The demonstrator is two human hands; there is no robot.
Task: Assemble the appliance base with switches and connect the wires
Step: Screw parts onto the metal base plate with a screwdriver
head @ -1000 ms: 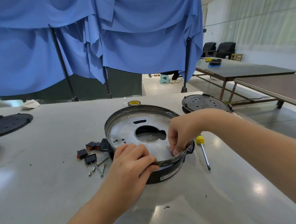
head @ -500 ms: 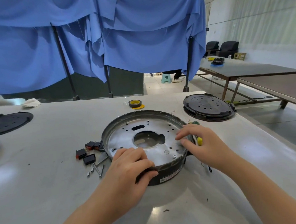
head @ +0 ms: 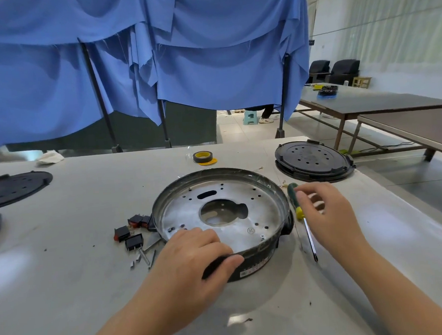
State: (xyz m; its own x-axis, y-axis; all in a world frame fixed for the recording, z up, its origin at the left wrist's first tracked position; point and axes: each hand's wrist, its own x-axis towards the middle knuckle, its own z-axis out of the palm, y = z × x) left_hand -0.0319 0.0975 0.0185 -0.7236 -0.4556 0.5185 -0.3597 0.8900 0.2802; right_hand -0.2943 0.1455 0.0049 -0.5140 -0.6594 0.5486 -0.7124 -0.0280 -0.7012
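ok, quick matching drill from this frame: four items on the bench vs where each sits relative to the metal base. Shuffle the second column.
Items:
1. screwdriver
2. tape roll
3. rocker switches
4. black vented lid

Places, relative to the appliance base:
A. left of it, beside loose screws
B. far right corner of the table
C. right of it, under the right hand
D. behind it, mid-table

Pairs: 1-C, 2-D, 3-A, 4-B

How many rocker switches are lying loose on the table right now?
3 visible, clustered left of the appliance base: one red-faced at far left, one just below it, one against the base's rim. More may be hidden.
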